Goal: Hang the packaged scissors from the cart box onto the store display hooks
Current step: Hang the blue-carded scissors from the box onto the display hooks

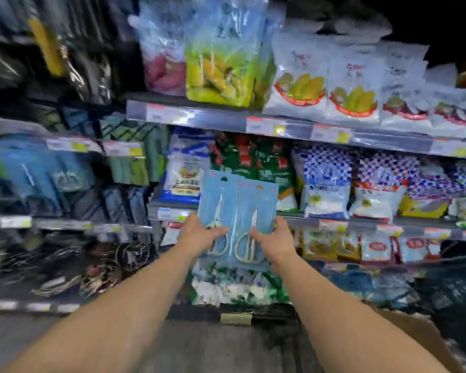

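On the far left, dark hanging packs (73, 63) fill the top of the display, but they are too blurry to tell what they are. Below them hang blue and green packs (46, 170), and near the bottom left lie dark wire things (65, 267), also blurry.

The left hand (197, 235) holds the left pack of scissors (217, 208) near its bottom left corner. Its fingers curl over the front of the card, across the scissor handles. Just beside it, touching or a little on top, is the right pack of scissors (256, 214). Both packs are light blue, stand upright, and are held up in the air in front of the middle shelf edge (172, 214). The right hand (276, 242) grips the right pack at its bottom right corner, fingers curled on the front.

Behind the packs the shelves hold bags of food (326, 195). The top shelf has bags with yellow fruit pictures (301, 87). At the bottom right corner a brown cardboard box (414, 335) peeks in.
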